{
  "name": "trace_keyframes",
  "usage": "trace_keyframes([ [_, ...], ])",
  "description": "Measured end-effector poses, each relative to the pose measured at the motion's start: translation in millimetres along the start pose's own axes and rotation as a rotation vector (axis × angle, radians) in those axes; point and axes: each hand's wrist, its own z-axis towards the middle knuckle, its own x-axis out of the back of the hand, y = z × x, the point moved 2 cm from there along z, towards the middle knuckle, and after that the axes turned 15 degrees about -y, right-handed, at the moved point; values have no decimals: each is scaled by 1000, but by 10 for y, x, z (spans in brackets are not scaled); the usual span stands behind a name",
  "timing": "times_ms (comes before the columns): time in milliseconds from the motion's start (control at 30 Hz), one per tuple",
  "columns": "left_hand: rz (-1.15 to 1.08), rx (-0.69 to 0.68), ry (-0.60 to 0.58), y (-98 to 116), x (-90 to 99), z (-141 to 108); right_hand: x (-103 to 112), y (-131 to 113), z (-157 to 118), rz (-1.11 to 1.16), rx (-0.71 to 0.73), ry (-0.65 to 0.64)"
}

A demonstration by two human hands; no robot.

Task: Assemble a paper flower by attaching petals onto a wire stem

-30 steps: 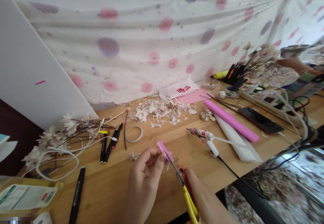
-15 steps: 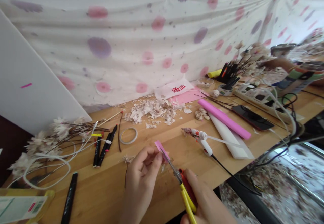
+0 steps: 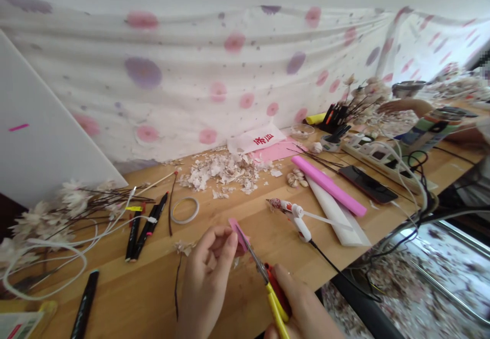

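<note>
My left grip (image 3: pixel 206 277) clamps the pink paper strip (image 3: pixel 238 234), slanting down-right toward the yellow-handled scissors (image 3: pixel 272 294) clamped in my right grip (image 3: pixel 302 306).

- The two hands sit close together at the bottom centre of the view.
- The left hand (image 3: pixel 209 277) is turned toward the right, its fingers (image 3: pixel 218 242) curled and pinched together at the tips, with the wrist running down past the lower edge.
- The right hand (image 3: pixel 302 311) is closed in a grip, partly cut off by the lower edge.
</note>
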Motion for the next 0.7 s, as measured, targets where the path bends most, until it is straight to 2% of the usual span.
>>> trace_keyframes([
  [133, 14, -4, 33, 13, -23, 3, -3, 24, 12, 0, -31, -24],
  [300, 37, -22, 24, -6, -13, 5, 25, -3, -5, -60, -30, 5],
  [500, 51, -51, -32, -30, -8, -4, 74, 6, -37, -186, 50, 30],
  [700, 95, -60, -54, -40, -15, -27, 73, 84, -20, -182, 119, 47],
])
